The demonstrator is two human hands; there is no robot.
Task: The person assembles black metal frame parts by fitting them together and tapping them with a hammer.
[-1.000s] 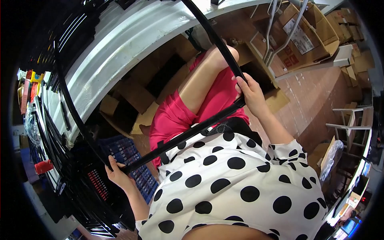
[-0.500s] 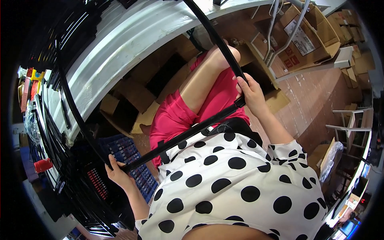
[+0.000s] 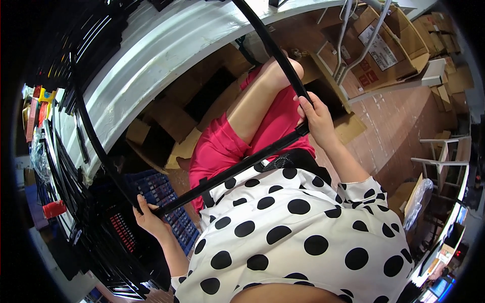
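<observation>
A large black rectangular frame (image 3: 242,166) made of thin bars spans my lap, and its far part reaches over the white table. At its near left corner my left hand (image 3: 147,218) is closed around the bar, thumb on top. My right hand (image 3: 315,114) grips the right side bar just above the near right corner, where a black corner piece (image 3: 302,130) joins the bars. A small black tab (image 3: 203,181) sticks up from the near bar. The frame's far end runs out of the picture.
The white table (image 3: 166,55) curves across the top, with bundled black strips (image 3: 65,187) along the left. A blue crate (image 3: 174,202) stands at my left. Cardboard boxes (image 3: 177,108) lie under the table; another box (image 3: 384,50) is at the far right, near a white rack (image 3: 444,151).
</observation>
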